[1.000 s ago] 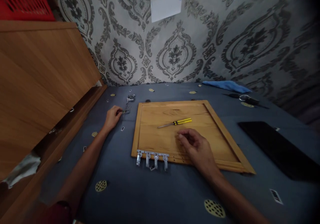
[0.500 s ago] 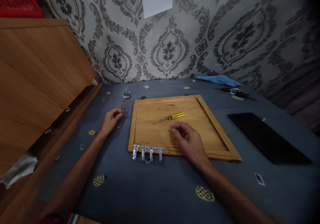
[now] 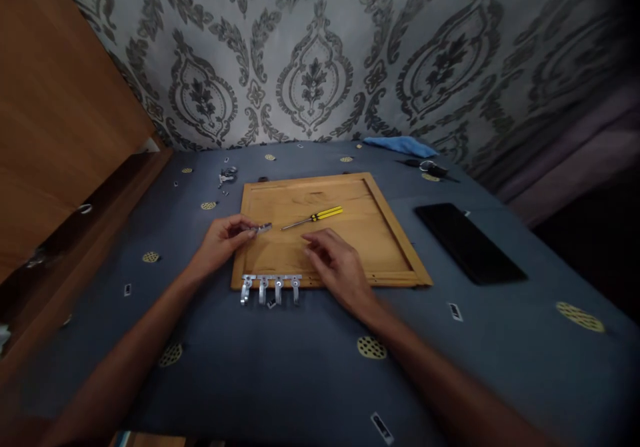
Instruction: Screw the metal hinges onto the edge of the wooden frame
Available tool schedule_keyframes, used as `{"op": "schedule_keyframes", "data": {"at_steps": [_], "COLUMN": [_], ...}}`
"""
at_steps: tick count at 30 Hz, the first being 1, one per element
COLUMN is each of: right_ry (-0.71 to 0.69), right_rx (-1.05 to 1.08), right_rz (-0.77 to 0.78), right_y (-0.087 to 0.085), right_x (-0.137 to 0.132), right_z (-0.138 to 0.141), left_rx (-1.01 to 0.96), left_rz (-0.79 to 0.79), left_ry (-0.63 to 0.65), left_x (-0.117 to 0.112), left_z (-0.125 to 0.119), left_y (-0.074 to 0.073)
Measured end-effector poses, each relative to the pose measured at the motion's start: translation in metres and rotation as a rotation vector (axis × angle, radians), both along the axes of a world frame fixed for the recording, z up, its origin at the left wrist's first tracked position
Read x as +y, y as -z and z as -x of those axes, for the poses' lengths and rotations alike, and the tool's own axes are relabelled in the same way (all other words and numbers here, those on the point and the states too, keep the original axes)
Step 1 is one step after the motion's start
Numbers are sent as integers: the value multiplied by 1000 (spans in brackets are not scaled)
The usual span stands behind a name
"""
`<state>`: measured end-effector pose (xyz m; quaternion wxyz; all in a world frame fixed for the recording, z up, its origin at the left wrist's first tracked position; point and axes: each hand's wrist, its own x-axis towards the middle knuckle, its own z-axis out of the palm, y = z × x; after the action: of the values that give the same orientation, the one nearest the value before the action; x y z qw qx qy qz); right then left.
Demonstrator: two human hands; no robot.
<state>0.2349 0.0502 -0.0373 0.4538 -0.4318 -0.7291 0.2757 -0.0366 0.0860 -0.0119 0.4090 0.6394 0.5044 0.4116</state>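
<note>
My left hand (image 3: 226, 242) pinches a small silver metal hook (image 3: 263, 228) over the left side of a wooden framed board (image 3: 363, 234). Along the board's near edge, several silver hooks (image 3: 279, 288) sit in a row at the left, their curved ends hanging over the edge. Small dark holes continue to the right of them. A yellow-and-black screwdriver (image 3: 320, 216) lies on the panel, its tip pointing left. Just below it hovers my right hand (image 3: 337, 267), fingers loosely curled and thumb apart, with nothing seen in it.
More metal hooks (image 3: 228, 174) lie in a small pile beyond the board's left corner, with tiny screws (image 3: 225, 193) close by. To the right are a black tablet-like slab (image 3: 467, 242), dark keys on a ring (image 3: 430, 167) and a blue cloth (image 3: 403, 145). A wooden cabinet (image 3: 65, 100) stands left.
My left hand has moved right from the cloth to above the board, bringing the hook with it. My right hand stays over the board. The camera view has shifted.
</note>
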Motion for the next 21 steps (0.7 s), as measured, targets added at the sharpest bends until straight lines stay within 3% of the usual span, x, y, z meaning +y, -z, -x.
{"op": "schedule_keyframes", "data": {"at_steps": [10,21], "right_ry": [-184,-94], "right_rx": [-14,78], "right_rz": [-130,-15], "right_y": [-13,-12], "right_x": [-9,-6], "right_z": [1,4], "left_rx": [28,37], "left_rz": [55,-82], "left_ry": [239,88], "left_x": [-17,-20], "left_z": [-39,-35], "left_y": [-17,-14]}}
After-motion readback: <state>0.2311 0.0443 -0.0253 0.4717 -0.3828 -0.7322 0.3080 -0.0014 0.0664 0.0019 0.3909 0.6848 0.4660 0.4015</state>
